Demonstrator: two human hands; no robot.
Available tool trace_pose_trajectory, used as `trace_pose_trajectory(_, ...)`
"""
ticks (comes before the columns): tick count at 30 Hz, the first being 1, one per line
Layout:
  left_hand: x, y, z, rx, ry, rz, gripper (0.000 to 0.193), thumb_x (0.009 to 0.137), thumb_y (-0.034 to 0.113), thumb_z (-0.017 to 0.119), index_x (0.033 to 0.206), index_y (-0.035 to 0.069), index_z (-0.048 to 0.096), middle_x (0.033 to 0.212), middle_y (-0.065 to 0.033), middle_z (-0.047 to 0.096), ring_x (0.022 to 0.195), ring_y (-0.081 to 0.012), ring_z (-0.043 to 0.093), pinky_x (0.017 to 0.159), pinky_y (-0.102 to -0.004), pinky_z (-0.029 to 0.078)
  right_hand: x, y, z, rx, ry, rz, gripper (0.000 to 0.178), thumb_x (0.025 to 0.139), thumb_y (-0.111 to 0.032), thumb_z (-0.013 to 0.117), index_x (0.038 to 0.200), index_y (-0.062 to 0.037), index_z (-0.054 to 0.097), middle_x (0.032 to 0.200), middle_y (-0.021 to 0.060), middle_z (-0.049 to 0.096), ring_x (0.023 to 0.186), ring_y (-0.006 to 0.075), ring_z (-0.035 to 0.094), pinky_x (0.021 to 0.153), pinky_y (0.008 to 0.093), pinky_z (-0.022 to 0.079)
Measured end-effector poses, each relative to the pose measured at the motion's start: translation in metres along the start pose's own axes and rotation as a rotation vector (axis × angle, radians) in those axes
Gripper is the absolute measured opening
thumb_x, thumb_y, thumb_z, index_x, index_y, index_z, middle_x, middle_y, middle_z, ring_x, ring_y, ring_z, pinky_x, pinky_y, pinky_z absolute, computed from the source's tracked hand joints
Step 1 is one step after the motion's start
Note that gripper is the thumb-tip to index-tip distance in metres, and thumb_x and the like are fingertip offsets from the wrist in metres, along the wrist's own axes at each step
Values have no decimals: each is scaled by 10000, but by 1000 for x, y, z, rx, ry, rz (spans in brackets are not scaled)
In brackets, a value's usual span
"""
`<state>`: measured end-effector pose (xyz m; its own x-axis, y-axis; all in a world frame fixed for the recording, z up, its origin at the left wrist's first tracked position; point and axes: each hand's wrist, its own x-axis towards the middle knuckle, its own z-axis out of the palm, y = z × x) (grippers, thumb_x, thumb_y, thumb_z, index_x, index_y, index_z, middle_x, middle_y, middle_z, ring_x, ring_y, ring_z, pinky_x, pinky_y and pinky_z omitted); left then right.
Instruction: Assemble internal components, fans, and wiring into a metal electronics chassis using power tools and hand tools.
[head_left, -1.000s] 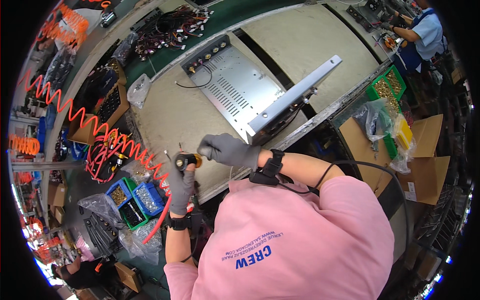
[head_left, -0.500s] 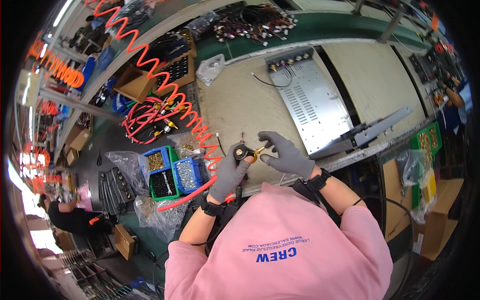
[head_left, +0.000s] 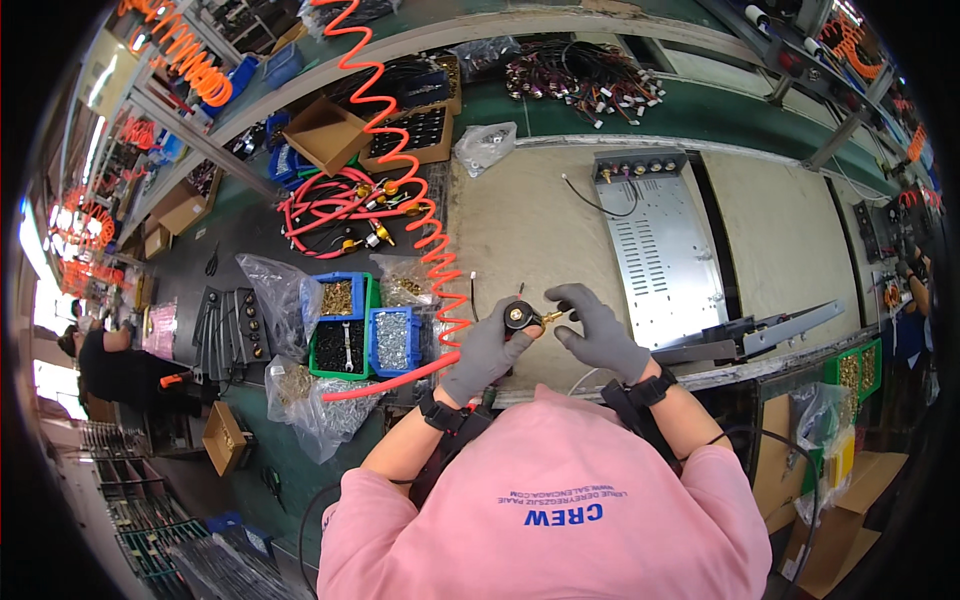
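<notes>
My left hand (head_left: pixel 482 352), in a grey glove, is closed around a small black round part (head_left: pixel 519 316) with a brass centre. A brass fitting (head_left: pixel 550 317) sticks out of the part toward my right hand (head_left: pixel 604 338). That hand, gloved too, has its curled index finger and thumb apart on either side of the fitting's end; whether they touch it is unclear. Beside my left wrist lies the end of a thick red hose (head_left: pixel 392 383). Beyond the hands, a perforated silver metal panel (head_left: pixel 655 240) with several brass fittings at its far end rests on the bench (head_left: pixel 530 225).
An orange coiled air hose (head_left: pixel 430 235) hangs left of my hands. Blue and green bins (head_left: pixel 393 342) of screws stand at left, near red hoses (head_left: pixel 335 205) and a cardboard box (head_left: pixel 325 136). Wire harnesses (head_left: pixel 580 80) lie at the back. Another person (head_left: pixel 110 370) works far left.
My view has swung, so the bench and panel sit farther right in the picture. Both hands remain close together at the black part, the right fingers still around the brass end.
</notes>
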<state>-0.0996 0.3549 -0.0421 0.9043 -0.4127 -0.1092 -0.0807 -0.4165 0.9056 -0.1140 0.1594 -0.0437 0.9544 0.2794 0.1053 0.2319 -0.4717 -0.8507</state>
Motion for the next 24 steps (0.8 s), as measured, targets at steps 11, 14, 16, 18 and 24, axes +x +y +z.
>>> trace_pose_trajectory(11,-6,-4,-2,100,77,-19,530,792,423,599,1137,52,442,844,-110,611,761,-238,613,659,-337,469,8,-2,2,87,-50,176,398,812,-166,564,1185,-96,443,967,106,597,768,249,611,669,329,487)
trace_pose_trajectory(14,-8,7,-4,16,52,-21,505,808,408,593,1105,23,457,858,-87,579,780,-157,562,692,-283,449,14,10,0,-55,-288,137,469,772,-76,585,1210,-64,420,1015,101,573,826,188,584,691,288,478)
trace_pose_trajectory(16,-11,5,-6,-20,78,-14,509,806,409,595,1106,21,458,850,-86,578,773,-152,559,688,-281,449,13,-3,2,40,-147,19,417,781,-91,575,1177,-54,450,966,99,590,796,182,588,676,281,477)
trace_pose_trajectory(18,-12,2,-7,-57,115,21,516,803,417,596,1103,20,461,836,-81,572,752,-144,545,679,-278,449,13,-11,9,150,109,-38,256,803,-121,556,1038,-22,542,815,92,619,700,175,593,643,277,473)
trace_pose_trajectory(24,-14,-10,-8,22,161,59,507,788,461,584,1091,74,461,805,-137,590,743,-284,607,631,-356,467,22,-3,8,77,-184,98,193,785,-81,575,972,-34,574,870,123,597,774,218,599,678,299,472)
